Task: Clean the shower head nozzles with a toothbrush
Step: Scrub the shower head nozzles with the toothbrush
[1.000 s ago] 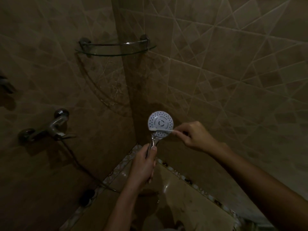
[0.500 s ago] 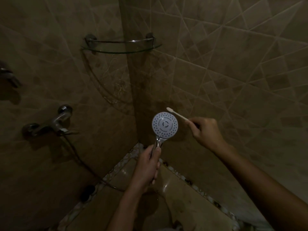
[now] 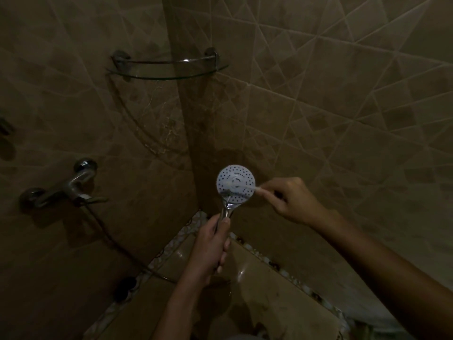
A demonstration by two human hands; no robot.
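Note:
A round white shower head (image 3: pixel 241 174) with many small nozzle holes faces me in the dim corner of a tiled shower. My left hand (image 3: pixel 210 246) is shut around its chrome handle from below and holds it upright. My right hand (image 3: pixel 291 200) grips a white toothbrush (image 3: pixel 245 187) by its handle. The brush lies blurred across the middle of the nozzle face, with its head toward the left side of the disc.
A chrome mixer tap (image 3: pixel 71 186) sits on the left wall, and its dark hose (image 3: pixel 117 244) runs down toward the floor. A glass corner shelf (image 3: pixel 166 67) hangs above. A dark round object (image 3: pixel 126 287) lies at the foot of the left wall.
Half a second ago the toothbrush was lifted off, above and right of the shower head. It has come back down onto the nozzle face. The view has also shifted slightly.

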